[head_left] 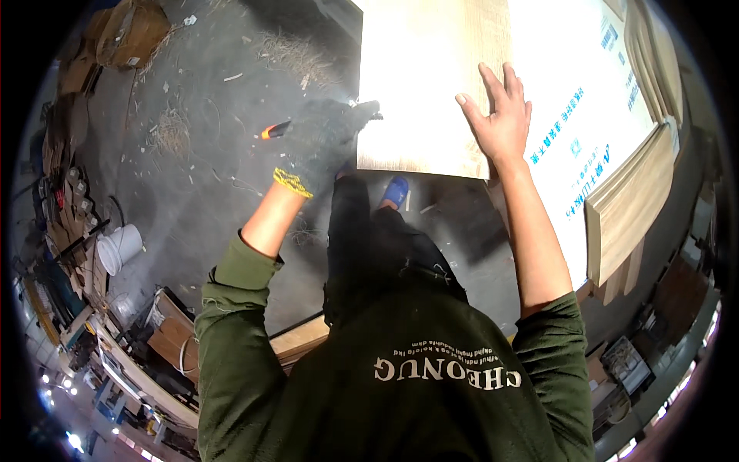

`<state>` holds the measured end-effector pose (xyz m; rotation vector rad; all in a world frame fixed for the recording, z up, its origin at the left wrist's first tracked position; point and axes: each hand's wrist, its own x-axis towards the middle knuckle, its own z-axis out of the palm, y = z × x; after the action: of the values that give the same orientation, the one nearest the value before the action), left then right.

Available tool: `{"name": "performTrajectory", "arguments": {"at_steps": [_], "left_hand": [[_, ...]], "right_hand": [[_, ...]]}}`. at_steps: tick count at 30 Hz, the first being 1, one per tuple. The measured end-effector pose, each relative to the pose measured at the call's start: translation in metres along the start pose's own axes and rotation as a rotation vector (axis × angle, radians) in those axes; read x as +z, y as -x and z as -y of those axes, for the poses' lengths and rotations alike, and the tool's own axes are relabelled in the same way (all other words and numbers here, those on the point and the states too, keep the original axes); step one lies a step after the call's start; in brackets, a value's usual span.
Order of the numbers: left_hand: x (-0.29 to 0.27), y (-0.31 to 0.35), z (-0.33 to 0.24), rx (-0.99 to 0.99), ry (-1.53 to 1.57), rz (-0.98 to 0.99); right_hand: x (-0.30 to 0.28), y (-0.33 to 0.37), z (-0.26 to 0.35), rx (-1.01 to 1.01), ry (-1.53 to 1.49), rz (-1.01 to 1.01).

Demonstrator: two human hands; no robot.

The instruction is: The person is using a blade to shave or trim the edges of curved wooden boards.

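A pale wood-grain board [423, 138] lies in front of me, glaring white over much of its face. My left hand [327, 131], in a dark glove with a yellow cuff, is at the board's left edge. It is closed round a tool with an orange-and-black handle [275, 131]; the handle's end sticks out to the left, and the working end cannot be made out. Bare and spread flat, my right hand [502, 119] rests on the right side of the board.
Right of the board lies a white sheet with blue print [573, 146], with stacked wood-grain panels [627, 208] beside it. Shavings [171, 131] litter the grey floor. A white bucket [120, 249], wood offcuts [73, 208] and a cardboard box [132, 35] stand at the left.
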<state>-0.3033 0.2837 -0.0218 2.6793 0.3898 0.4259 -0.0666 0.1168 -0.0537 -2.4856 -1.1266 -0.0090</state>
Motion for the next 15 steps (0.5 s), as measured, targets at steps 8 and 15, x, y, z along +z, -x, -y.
{"name": "performTrajectory", "arguments": {"at_steps": [8,15], "left_hand": [[-0.006,0.066,-0.044,-0.062,0.01,0.641],[0.026,0.012,0.017,0.111,0.151,-0.365]], "right_hand": [[-0.004,-0.001,0.001,0.015,0.025,0.014],[-0.004,-0.002,0.004,0.002,-0.004,0.027]]}}
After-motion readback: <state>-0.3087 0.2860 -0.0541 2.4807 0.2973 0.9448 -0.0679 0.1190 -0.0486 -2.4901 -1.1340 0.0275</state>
